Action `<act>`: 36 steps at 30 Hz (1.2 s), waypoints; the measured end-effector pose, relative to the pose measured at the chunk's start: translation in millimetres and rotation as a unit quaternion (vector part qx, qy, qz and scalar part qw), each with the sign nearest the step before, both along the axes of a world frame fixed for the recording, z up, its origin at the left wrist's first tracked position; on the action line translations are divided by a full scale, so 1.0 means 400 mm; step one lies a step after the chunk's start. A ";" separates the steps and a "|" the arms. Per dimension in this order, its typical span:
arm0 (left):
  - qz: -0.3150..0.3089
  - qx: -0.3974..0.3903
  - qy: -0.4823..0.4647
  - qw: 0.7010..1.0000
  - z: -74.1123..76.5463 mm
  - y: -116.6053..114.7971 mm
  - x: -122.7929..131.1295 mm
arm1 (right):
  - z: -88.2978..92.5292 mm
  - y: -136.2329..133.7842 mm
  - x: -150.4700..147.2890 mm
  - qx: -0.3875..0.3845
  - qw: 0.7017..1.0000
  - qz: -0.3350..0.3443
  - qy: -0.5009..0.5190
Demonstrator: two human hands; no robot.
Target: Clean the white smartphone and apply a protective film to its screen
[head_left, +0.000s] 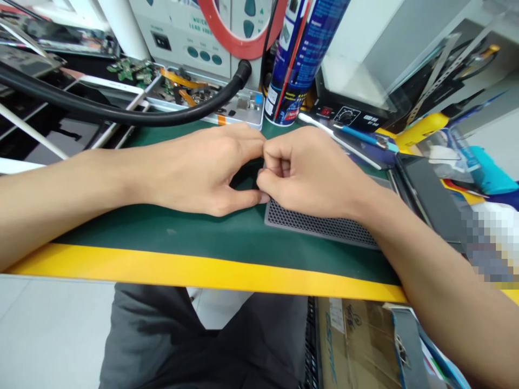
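Note:
Over the green mat (182, 232), my two hands meet near the middle of the view. My left hand (219, 167) has its thumb and fingers curved round, their tips touching my right hand; what they hold, if anything, is hidden. My right hand (302, 170) is curled closed, with its thumb against its bent fingers. Nothing I can name shows in its grip. Beneath the right hand and wrist lies a grey pad with a honeycomb pattern (324, 222), its left edge close to both thumbs.
Behind the hands stand a blue spray can (294, 70), a soldering station (194, 40) with a red tape roll (243, 51), and a tray of small parts (241, 113). A thick black hose (121, 114) arches at left. Tools and a dark device (425, 189) lie right. A yellow strip (182, 267) edges the bench.

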State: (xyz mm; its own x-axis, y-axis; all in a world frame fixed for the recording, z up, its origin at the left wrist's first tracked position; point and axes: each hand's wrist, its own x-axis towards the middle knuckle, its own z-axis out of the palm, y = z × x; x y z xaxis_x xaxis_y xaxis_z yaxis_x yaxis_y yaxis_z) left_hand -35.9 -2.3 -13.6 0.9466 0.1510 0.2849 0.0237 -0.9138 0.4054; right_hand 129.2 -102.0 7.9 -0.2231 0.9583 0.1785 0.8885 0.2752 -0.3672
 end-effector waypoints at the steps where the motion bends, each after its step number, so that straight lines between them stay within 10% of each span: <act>1: 0.001 -0.009 -0.001 1.000 0.000 0.000 0.000 | 0.000 0.001 0.001 -0.001 1.000 0.001 0.004; 36: -0.008 0.051 0.068 0.996 0.045 -0.007 -0.020 | -0.054 0.020 0.025 -0.099 0.980 -0.145 0.090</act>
State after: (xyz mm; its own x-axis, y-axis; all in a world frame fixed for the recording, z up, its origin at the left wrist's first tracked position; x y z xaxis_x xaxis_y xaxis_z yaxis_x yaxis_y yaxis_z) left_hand -43.8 -5.2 4.6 0.9794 0.1129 0.1674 0.0575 -0.9507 0.3048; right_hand 139.1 -94.2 -13.9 0.0817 0.9966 -0.0051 0.8347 -0.0712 -0.5461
